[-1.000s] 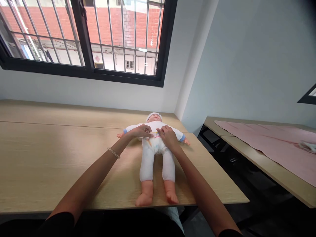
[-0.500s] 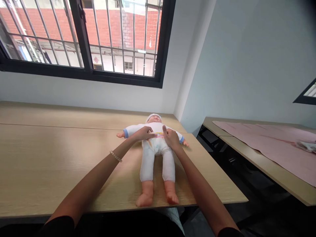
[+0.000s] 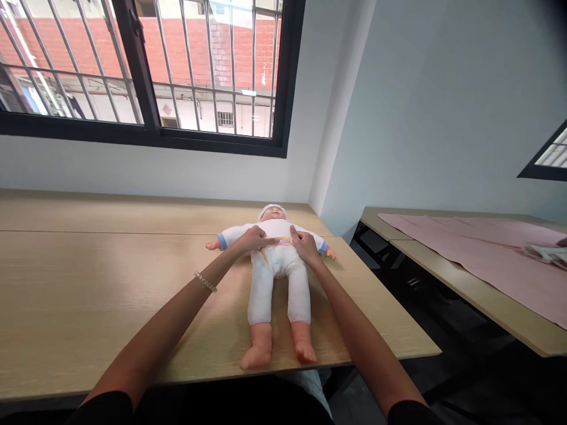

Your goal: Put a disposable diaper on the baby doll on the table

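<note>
A baby doll (image 3: pixel 273 229) in a white outfit with blue cuffs and a white cap lies on its back on the wooden table (image 3: pixel 110 295), feet toward me. Round its hips is a white diaper (image 3: pixel 280 260) with a coloured strip at the waist. My left hand (image 3: pixel 254 237) is at the left side of the waist, its thumb pressed along the strip and its fingers curled at the diaper's edge. At the right side of the waist my right hand (image 3: pixel 303 243) grips the diaper's edge, thumb pointing up. The fingertips of both hands are partly hidden.
Another table (image 3: pixel 469 283) on the right carries a pink cloth (image 3: pixel 465 242) and a crumpled whitish cloth (image 3: pixel 547 255). A dark gap separates the two tables. Behind the doll are the wall and a barred window (image 3: pixel 217 77).
The view has shifted slightly. My left fingers have closed in a little more at the waist; my right hand stays at its side.
</note>
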### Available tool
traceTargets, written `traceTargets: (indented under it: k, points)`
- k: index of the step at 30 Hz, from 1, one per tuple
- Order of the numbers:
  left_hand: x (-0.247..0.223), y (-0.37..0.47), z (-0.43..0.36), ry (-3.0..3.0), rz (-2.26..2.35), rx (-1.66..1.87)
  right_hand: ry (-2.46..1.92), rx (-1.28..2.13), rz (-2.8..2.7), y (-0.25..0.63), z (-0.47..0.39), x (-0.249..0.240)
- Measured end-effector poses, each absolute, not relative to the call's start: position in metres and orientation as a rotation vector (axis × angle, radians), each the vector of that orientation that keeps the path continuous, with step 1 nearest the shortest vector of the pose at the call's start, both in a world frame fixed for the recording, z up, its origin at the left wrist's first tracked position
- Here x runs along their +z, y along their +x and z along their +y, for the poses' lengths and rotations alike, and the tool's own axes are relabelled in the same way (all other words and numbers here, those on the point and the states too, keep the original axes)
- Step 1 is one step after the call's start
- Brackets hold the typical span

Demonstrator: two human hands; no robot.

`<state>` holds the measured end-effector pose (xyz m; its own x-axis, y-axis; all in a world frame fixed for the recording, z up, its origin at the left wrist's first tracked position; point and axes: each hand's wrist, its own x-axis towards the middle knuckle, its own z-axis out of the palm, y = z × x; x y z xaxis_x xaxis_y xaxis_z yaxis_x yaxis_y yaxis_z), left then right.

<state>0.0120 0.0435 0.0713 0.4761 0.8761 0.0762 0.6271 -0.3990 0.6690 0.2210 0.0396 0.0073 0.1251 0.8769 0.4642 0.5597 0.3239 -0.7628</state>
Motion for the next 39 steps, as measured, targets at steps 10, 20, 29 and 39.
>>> traceTargets:
  k: [10, 20, 29, 39]
  points:
    - [0.069, -0.007, 0.059, 2.153, 0.989, 0.543, -1.408, 0.389, -1.468, 0.224, 0.043, 0.003]
    - [0.067, -0.010, 0.060, 1.984, 0.891, 0.510, -1.327, 0.563, -1.443, 0.224, 0.045, -0.001]
    - [0.074, -0.009, 0.050, 1.985, 0.981, 0.657, -1.220, 0.501, -1.460, 0.226, 0.046, 0.002]
    - [0.073, 0.009, 0.037, 2.167, 1.056, 0.582, -1.222, 0.422, -1.663, 0.208, 0.030, 0.017]
